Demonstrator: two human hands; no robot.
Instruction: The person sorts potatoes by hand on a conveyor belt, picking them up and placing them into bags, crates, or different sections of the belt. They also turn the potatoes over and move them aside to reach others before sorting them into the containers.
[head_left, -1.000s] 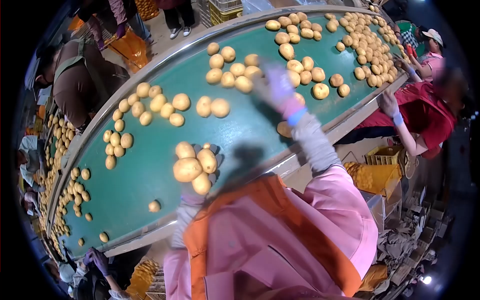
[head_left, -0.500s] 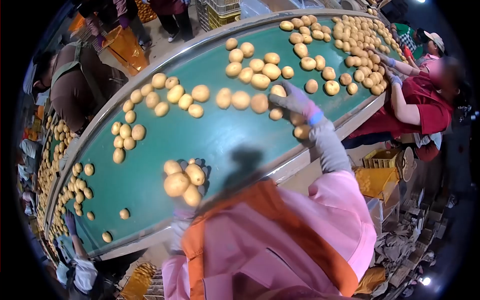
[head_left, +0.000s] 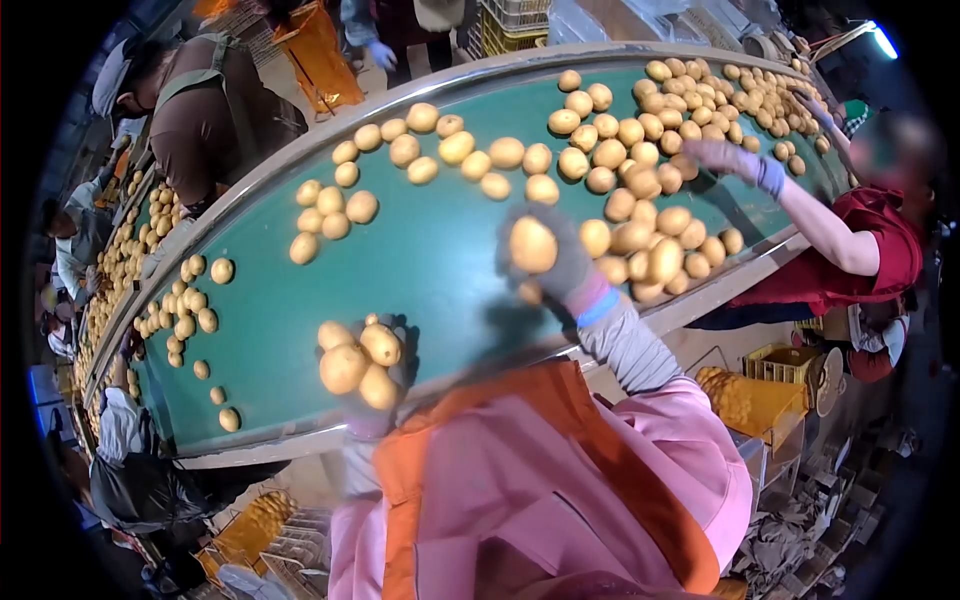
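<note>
My left hand (head_left: 406, 366), in a dark grey glove, is closed from below around a cluster of several potatoes (head_left: 343, 368) just above the green belt (head_left: 270, 330). Most of its fingers are hidden under them. My right hand (head_left: 567, 262), in a grey glove with a pink and blue cuff, is turned up and grips one potato (head_left: 533, 245). Another potato (head_left: 530, 292) shows just below that hand. Loose potatoes (head_left: 632, 237) lie close to its right side.
The belt has a metal rim (head_left: 300, 150). More potatoes (head_left: 690, 95) crowd its far right. A co-worker's gloved hand (head_left: 725, 158) reaches over the belt from the right. Another person (head_left: 215, 110) bends across the far side. A yellow crate (head_left: 780, 362) stands below right.
My right hand has turned from palm down over the potatoes to palm up with one potato. My left hand keeps its cluster. Potatoes on the belt have shifted, and the co-worker's hand is nearer.
</note>
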